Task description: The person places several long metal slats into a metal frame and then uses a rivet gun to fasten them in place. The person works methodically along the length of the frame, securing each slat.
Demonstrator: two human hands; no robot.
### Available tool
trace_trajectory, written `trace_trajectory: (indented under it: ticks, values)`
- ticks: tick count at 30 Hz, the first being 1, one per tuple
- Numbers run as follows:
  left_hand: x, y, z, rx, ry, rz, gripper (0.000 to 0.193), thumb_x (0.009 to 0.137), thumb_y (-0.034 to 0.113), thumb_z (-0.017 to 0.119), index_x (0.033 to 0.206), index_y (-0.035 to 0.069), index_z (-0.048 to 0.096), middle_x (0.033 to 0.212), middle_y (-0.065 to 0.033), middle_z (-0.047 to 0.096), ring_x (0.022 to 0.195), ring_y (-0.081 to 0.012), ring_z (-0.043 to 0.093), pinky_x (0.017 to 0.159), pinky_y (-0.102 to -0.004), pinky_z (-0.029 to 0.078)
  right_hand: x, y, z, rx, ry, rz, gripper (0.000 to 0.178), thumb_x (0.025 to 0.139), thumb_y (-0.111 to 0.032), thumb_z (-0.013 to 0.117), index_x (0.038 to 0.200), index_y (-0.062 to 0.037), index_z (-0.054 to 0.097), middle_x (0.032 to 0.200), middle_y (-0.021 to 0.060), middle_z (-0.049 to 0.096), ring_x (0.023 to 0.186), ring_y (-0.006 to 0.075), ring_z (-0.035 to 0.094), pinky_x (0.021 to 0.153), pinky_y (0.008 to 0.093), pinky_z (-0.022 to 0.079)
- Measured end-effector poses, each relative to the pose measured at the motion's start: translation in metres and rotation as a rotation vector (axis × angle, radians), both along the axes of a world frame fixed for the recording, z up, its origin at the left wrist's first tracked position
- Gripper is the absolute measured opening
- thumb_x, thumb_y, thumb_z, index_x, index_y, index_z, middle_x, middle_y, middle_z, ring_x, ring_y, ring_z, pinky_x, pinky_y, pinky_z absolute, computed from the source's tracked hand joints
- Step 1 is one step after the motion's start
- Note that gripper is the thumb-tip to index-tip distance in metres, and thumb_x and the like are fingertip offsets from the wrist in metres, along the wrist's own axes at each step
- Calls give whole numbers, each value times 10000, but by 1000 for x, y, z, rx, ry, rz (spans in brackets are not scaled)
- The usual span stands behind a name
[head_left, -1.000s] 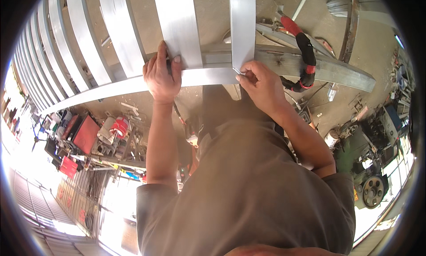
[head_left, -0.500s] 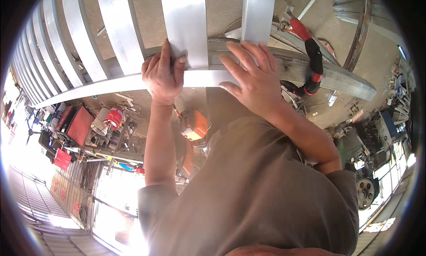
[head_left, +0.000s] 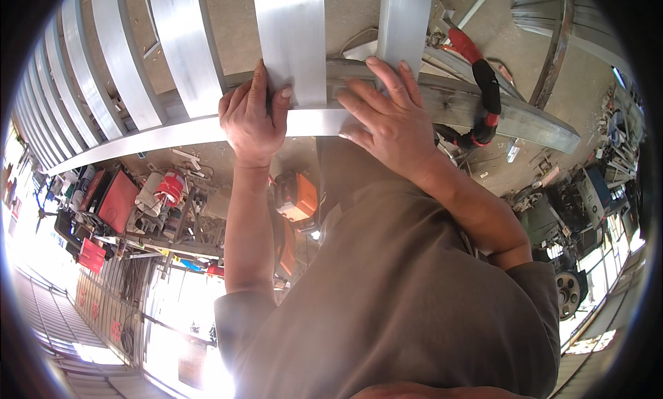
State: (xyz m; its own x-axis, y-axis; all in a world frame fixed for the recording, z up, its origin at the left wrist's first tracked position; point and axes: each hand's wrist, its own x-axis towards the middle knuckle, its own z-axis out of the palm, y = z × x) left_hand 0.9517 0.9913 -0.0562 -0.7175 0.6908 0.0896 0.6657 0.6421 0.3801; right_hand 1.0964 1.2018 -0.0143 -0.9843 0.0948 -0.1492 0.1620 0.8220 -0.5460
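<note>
Several shiny bars meet the long front rail (head_left: 318, 122) here, and the wide bar (head_left: 293, 46) is right in front of the person. The left hand (head_left: 254, 126) sits at its near end, fingers curled by the left edge, thumb on the face; pinching or just pressing, can't tell. The right hand (head_left: 394, 122) is loosely spread over the end of the narrow bar (head_left: 402, 26), and I can't see what's under the palm.

My two cents: press evenly, get the bar ends flush with the rail and check the gap at both ends, because one nudge could skew things. Watch your fingertips too, cut edges like that may be sharp.

Stuff-wise, the bars look like smooth, bright, square-edged metal, maybe aluminium. The beam (head_left: 539, 122) behind is duller and scuffed. The rail's bow is probably mostly the lens. That red and black sleeve (head_left: 476, 67) looks wrapped and lumpy.
</note>
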Motion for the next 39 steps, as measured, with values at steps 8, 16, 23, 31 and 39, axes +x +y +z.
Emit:
trace_trajectory:
  ticks: [8,16,23,31,39]
  values:
    - [0,2,1,-19,18,0,528,956,356,708,1347,6,657,896,-76,760,854,-239,719,861,-378,496,29,50,8,-85,133,-254,359,905,-224,776,1242,-125,703,1283,104,678,1277,300,603,1141,491,411]
    - [5,6,-2,38,31,49,557,965,320,690,1407,-3,588,1042,-94,758,964,-278,705,873,-400,504,73,213,-71,-143,-575,-731,598,994,-437,663,1404,-7,601,1259,143,697,1170,254,646,1038,365,484]
    - [4,4,-5,99,93,28,487,987,225,634,1415,2,572,1204,-136,724,1064,-325,690,921,-430,517,40,267,-170,-743,-1104,-749,540,960,-512,659,1213,-37,705,1023,58,698,897,188,630,812,337,503]
    - [4,3,-6,81,109,40,479,972,221,637,1429,80,599,1217,-99,709,1073,-301,667,921,-410,507,20,263,-234,-670,-1034,-542,336,880,-310,697,926,22,712,821,83,688,646,208,633,584,384,512]
    - [4,0,4,52,72,55,475,970,220,629,1436,138,595,1251,-53,697,1143,-282,646,969,-431,502,31,256,-87,-505,-586,-780,382,880,-274,652,1153,-11,603,908,78,632,768,182,614,685,354,532]
